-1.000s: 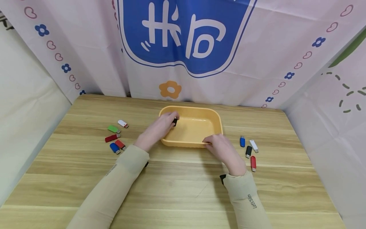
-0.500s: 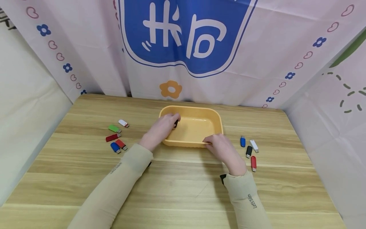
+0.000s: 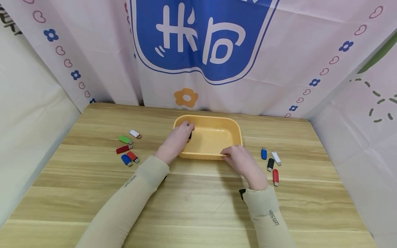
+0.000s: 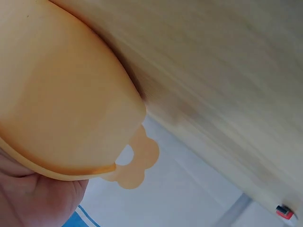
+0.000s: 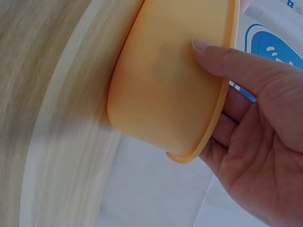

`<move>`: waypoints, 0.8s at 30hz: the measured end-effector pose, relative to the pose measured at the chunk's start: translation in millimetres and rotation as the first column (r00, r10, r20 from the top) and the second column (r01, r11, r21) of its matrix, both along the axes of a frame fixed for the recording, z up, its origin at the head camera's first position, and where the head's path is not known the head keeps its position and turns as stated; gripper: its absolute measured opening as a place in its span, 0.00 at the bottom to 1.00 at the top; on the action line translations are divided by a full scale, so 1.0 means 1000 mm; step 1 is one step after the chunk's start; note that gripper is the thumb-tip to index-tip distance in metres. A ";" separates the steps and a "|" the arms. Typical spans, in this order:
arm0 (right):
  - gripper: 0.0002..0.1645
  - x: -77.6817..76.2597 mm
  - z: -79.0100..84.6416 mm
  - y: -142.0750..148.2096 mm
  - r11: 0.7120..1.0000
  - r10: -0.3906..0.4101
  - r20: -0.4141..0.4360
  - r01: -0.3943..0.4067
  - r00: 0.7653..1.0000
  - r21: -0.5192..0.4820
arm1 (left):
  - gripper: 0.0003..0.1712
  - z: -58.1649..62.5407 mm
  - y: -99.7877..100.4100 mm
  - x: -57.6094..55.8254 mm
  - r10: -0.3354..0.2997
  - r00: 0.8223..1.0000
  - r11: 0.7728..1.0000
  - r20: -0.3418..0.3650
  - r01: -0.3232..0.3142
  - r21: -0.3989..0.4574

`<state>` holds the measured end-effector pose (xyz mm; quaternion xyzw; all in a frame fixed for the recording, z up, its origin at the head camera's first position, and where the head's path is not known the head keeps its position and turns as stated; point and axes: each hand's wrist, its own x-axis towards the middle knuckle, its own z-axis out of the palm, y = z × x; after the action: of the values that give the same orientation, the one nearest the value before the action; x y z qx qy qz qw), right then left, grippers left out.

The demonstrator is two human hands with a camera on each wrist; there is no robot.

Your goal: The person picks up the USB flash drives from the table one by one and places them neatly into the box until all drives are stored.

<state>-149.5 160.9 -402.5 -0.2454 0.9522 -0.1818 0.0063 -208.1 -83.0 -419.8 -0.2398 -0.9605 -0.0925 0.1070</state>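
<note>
The yellow tray (image 3: 211, 141) sits near the far edge of the table (image 3: 198, 203). Your left hand (image 3: 176, 140) pinches a small black object (image 3: 190, 136) inside it; your right hand (image 3: 243, 163) grips its near rim. Five USB sticks (image 3: 123, 149) lie left, four more sticks (image 3: 271, 164) right.

Our getup: a matching pair of beige sleeves (image 3: 119, 210)
We've got dark lettering (image 3: 274, 218) on each, plus black bits (image 3: 242, 193) showing beneath the wide cuffs (image 3: 258, 202).
</note>
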 end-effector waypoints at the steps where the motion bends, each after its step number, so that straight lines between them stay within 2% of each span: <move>1: 0.05 0.000 0.000 0.000 1.000 0.002 -0.004 -0.002 1.000 0.001 | 0.13 0.001 0.000 0.000 0.000 1.000 1.000 -0.010 0.000 -0.023; 7: 0.04 0.000 -0.001 0.000 1.000 0.007 -0.012 -0.007 1.000 0.003 | 0.11 0.001 0.001 0.001 0.007 0.999 0.993 -0.041 -0.012 -0.119; 15: 0.05 0.000 0.000 0.000 1.000 0.006 0.000 -0.006 1.000 -0.003 | 0.13 0.000 0.003 0.001 0.035 0.998 0.982 -0.060 -0.045 -0.184; 24: 0.04 0.000 0.000 -0.001 1.000 0.007 -0.006 -0.007 1.000 0.000 | 0.11 0.001 0.004 0.002 0.065 0.998 0.984 0.008 -0.063 -0.164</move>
<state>-149.2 160.0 -402.2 -0.2495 0.9513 -0.1811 0.0040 -205.9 -79.0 -419.1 -0.2161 -0.9727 -0.0115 0.0833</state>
